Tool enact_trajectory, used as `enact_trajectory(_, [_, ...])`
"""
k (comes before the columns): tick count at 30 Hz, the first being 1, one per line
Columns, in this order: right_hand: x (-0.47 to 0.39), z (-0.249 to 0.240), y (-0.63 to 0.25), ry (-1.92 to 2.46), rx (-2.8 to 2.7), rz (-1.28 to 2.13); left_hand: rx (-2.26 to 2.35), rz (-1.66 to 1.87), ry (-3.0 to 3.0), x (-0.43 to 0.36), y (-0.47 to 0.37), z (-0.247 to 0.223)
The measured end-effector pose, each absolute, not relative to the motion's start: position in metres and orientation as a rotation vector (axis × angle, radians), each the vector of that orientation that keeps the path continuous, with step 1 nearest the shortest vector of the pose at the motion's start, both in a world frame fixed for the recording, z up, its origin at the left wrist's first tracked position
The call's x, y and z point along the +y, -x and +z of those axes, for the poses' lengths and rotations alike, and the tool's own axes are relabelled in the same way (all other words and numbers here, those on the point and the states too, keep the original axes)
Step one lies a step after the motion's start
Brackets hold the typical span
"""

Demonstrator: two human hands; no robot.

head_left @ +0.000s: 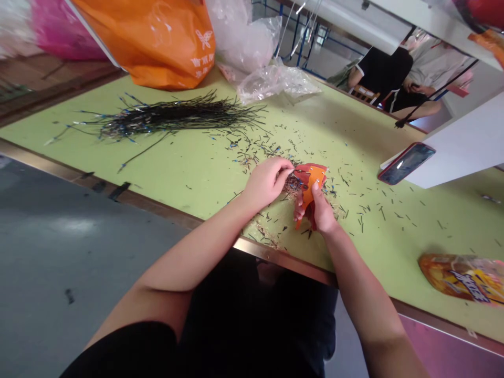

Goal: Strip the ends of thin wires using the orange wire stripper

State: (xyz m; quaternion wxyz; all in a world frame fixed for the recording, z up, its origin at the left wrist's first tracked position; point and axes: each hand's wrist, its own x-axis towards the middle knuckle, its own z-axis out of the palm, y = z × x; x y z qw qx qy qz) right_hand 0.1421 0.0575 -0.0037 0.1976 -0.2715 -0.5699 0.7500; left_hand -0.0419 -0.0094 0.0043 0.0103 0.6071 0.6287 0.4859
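Note:
My right hand (318, 207) is wrapped round the handles of an orange and red hand tool (315, 177), which looks like a wire stripper. Just left of the tool's head, my left hand (270, 178) pinches a thin dark wire (301, 171) whose end reaches into the jaws. Under and around both hands lie many short black cuttings (293, 185), some with blue bits. A thick bundle of black wires (177, 114) with blue and whitish ends rests on the green table (157, 168) at the left.
Behind the bundle stand an orange bag (157, 42) and clear plastic bags (275, 81). A phone (407, 163) leans on a white box (464, 142) at the right. A snack packet (464, 278) lies near the front edge. People sit beyond the table.

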Motion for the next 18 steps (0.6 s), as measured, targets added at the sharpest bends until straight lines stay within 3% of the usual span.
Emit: enact_trajectory(18, [0.033,0.005,-0.131,0.805,-1.537,2.013,2.155,1.185,-1.97,-0.009,0.044,-0.001])
